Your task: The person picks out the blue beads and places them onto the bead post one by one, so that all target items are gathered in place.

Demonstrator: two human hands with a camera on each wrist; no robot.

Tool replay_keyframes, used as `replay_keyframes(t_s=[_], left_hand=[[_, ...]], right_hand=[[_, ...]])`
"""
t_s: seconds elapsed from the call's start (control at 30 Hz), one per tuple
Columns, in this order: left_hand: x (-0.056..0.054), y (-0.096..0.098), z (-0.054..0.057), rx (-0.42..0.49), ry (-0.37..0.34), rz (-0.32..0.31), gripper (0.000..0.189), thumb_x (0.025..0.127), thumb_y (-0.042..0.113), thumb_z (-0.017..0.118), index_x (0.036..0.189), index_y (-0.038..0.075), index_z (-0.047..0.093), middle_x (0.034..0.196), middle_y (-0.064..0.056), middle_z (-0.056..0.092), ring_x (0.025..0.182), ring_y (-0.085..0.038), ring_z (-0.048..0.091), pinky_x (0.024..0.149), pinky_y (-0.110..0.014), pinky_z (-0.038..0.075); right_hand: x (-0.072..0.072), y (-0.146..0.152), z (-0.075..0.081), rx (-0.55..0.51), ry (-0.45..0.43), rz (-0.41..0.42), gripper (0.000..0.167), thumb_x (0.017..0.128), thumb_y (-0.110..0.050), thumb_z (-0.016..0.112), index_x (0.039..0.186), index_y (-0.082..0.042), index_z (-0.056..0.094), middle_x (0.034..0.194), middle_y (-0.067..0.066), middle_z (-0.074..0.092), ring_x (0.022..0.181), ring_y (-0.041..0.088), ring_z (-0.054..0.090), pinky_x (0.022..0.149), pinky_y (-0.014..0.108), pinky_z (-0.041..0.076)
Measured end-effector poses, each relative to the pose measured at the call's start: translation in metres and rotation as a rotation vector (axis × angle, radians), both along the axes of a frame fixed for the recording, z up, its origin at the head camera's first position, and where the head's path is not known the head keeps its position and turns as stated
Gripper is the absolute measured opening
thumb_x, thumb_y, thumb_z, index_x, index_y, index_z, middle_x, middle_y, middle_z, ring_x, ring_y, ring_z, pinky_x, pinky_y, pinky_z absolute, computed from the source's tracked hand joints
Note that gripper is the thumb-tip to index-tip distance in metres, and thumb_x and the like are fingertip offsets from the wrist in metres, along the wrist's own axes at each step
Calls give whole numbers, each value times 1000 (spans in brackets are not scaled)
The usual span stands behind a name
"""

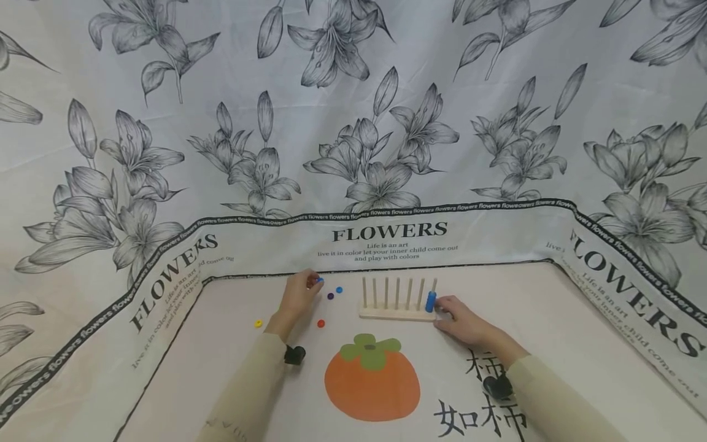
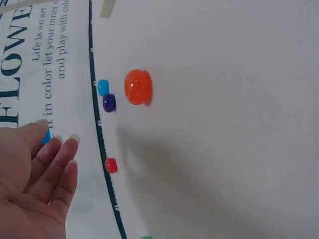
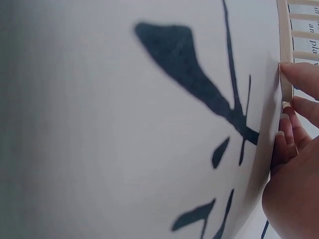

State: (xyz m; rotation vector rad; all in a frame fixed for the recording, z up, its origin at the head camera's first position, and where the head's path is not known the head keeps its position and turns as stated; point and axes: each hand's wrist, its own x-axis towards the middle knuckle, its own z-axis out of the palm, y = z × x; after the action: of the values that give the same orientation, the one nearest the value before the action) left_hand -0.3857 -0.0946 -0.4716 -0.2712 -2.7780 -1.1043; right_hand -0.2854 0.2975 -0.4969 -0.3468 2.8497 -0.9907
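Observation:
My left hand point(image 1: 301, 294) pinches a small blue bead point(image 2: 46, 136) between thumb and fingertips, just above the far left part of the table. To the right of it lie a second blue bead point(image 1: 339, 290) and a purple bead point(image 1: 331, 296). A wooden peg rack point(image 1: 397, 315) stands upright in the far middle, with a row of thin pegs. Blue beads point(image 1: 430, 301) are stacked on its rightmost peg. My right hand point(image 1: 461, 319) grips the right end of the rack's base with thumb and finger; in the right wrist view its fingertips point(image 3: 294, 79) touch the base end.
An orange-red bead point(image 1: 321, 323) and a yellow bead point(image 1: 258, 323) lie nearer on the tablecloth. The left wrist view also catches a red bead point(image 2: 110, 165) and a bit of green point(image 2: 146, 237). A flower-printed curtain point(image 1: 381, 141) hangs behind the table.

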Motion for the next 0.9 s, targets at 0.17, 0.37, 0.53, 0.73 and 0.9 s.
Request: replay_keyframes(t_s=[0.17, 0.37, 0.53, 0.73, 0.9], left_hand=[[7, 3, 7, 37, 56, -48, 22, 99, 18, 69, 118, 5, 68, 102, -4, 70, 95, -19, 64, 86, -36, 56], [16, 10, 13, 102, 84, -99, 21, 98, 16, 71, 116, 6, 69, 98, -2, 69, 90, -17, 64, 84, -35, 56], [24, 17, 18, 131, 117, -134, 19, 97, 16, 71, 114, 7, 69, 98, -1, 70, 92, -16, 65, 87, -35, 56], [33, 26, 20, 172, 148, -197, 17, 97, 13, 72, 112, 6, 69, 96, -1, 70, 89, -15, 67, 84, -31, 57], [39, 35, 19, 183, 190, -268, 17, 97, 12, 71, 112, 3, 69, 96, -3, 70, 88, -15, 67, 81, -29, 57]], right_hand=[[0, 1, 1, -12, 34, 28, 57, 103, -27, 58, 148, 5, 43, 147, 28, 41, 132, 49, 44, 108, 64, 38], [1, 0, 3, -26, 25, 32, 56, 103, -24, 58, 148, 6, 43, 147, 28, 41, 132, 49, 45, 108, 64, 38], [0, 0, 3, -41, 8, 17, 55, 102, -22, 60, 148, 4, 44, 148, 26, 40, 134, 47, 44, 111, 63, 37], [-2, 2, -3, -16, 41, 29, 57, 102, -27, 58, 148, 4, 45, 148, 27, 41, 133, 47, 45, 109, 63, 38], [-5, 5, -8, -39, 27, 12, 58, 101, -26, 59, 149, 3, 44, 150, 25, 40, 135, 46, 44, 111, 63, 36]])
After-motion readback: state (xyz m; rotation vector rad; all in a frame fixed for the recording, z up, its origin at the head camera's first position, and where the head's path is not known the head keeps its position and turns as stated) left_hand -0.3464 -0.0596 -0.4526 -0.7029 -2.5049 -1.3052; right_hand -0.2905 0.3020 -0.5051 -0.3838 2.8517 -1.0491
